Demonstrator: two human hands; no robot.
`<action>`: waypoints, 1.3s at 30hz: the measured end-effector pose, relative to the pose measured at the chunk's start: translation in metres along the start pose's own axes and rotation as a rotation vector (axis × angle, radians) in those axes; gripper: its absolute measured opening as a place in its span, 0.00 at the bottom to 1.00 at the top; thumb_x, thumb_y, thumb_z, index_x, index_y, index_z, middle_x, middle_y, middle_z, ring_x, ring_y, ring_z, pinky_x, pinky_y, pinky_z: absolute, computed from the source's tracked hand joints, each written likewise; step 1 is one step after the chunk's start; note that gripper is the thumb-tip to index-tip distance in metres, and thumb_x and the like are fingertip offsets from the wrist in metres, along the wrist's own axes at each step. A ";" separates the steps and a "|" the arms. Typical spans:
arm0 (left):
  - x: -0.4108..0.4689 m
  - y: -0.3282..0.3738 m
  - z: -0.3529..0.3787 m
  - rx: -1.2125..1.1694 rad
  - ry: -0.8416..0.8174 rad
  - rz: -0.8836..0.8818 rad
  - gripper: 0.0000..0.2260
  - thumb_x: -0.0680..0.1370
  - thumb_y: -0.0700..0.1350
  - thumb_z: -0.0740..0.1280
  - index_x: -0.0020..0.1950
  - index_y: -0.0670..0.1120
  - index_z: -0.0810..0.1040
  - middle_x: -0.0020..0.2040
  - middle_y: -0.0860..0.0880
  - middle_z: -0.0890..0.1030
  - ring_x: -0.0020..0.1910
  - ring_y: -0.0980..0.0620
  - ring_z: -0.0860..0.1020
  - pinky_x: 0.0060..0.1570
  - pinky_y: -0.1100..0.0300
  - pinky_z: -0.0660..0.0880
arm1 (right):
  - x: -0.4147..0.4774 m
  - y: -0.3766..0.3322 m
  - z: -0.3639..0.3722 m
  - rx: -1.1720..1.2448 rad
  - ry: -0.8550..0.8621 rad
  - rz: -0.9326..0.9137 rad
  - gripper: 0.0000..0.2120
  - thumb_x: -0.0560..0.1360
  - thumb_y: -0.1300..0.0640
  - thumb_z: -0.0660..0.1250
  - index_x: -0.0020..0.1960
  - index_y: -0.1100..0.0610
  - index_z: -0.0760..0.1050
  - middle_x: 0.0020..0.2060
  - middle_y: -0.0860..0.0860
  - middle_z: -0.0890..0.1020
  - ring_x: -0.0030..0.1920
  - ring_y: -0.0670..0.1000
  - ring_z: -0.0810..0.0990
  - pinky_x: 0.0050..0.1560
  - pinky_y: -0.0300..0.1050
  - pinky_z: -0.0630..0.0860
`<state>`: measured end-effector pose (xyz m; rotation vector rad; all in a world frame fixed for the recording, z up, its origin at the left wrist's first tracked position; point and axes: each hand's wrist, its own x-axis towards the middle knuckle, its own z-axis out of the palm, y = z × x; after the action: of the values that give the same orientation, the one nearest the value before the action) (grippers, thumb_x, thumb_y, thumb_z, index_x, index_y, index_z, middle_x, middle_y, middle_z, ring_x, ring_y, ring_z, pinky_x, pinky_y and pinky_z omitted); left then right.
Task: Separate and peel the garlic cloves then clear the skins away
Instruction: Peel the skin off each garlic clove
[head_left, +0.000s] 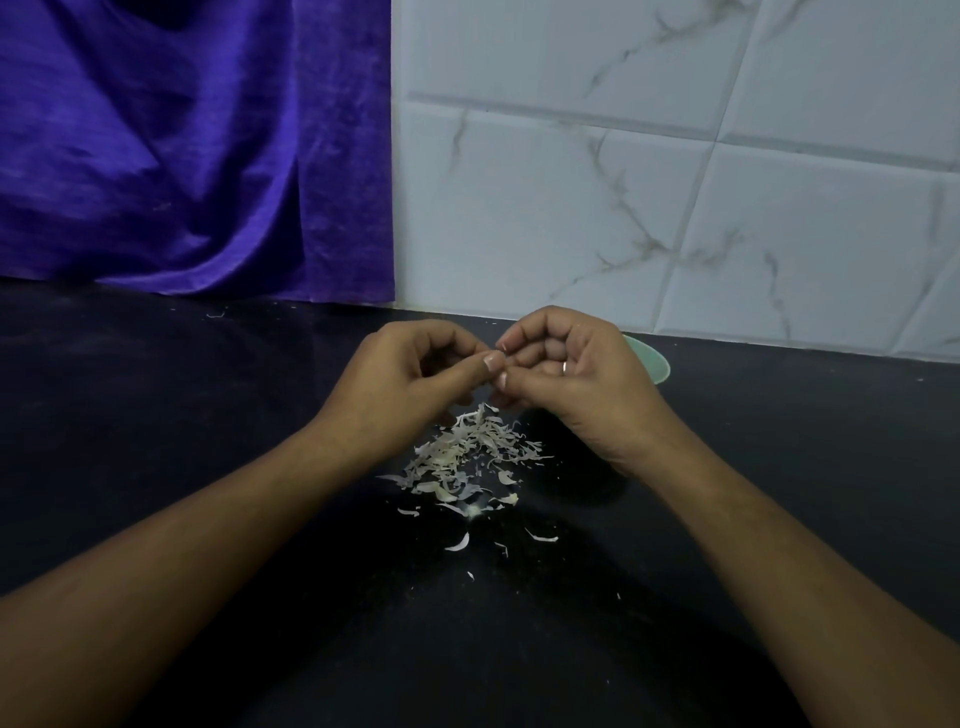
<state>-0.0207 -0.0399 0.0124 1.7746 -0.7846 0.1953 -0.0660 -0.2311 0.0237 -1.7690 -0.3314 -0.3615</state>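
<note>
Leftmost, a purple cloth (182, 156) hangs in folds down to the back edge of the black countertop (156, 415). Next, the left hand (410, 379) is raised above the counter with its fingers curled in tight and its thumb pressed against the thumb of the right hand (571, 384). Whatever the fingertips pinch between them is hidden, so I cannot tell if a clove is held. Directly below where the hands meet, a loose heap of pale garlic skins (467, 457) lies on the counter, with a few stray flakes scattered nearer the person. The right hand's fingers are curled inward too, and one wears a thin ring (565, 367). Behind that hand, the rim of a pale green bowl (655, 364) shows, near the white marble-veined wall tiles (675, 182).
</note>
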 end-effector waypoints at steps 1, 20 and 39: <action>0.000 0.000 0.000 -0.009 0.004 -0.001 0.07 0.77 0.53 0.74 0.49 0.50 0.86 0.42 0.47 0.86 0.42 0.47 0.86 0.43 0.37 0.83 | -0.001 0.000 0.001 -0.021 0.000 -0.009 0.10 0.75 0.72 0.73 0.54 0.63 0.78 0.41 0.62 0.85 0.41 0.63 0.84 0.48 0.63 0.83; -0.003 -0.002 0.001 0.332 -0.022 0.240 0.21 0.79 0.35 0.64 0.66 0.55 0.83 0.52 0.58 0.85 0.52 0.57 0.83 0.51 0.51 0.82 | 0.001 -0.008 -0.002 0.141 0.149 0.112 0.13 0.75 0.69 0.72 0.58 0.62 0.77 0.37 0.54 0.84 0.31 0.51 0.82 0.39 0.50 0.83; 0.001 -0.010 -0.005 0.339 0.052 0.042 0.09 0.85 0.46 0.63 0.56 0.56 0.82 0.36 0.54 0.83 0.37 0.55 0.82 0.44 0.46 0.81 | 0.017 0.019 -0.064 -0.675 0.514 0.013 0.06 0.72 0.59 0.76 0.40 0.51 0.81 0.33 0.47 0.83 0.33 0.44 0.80 0.38 0.40 0.75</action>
<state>-0.0123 -0.0348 0.0065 2.0623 -0.7860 0.4213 -0.0470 -0.2974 0.0277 -2.2343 0.1999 -0.9805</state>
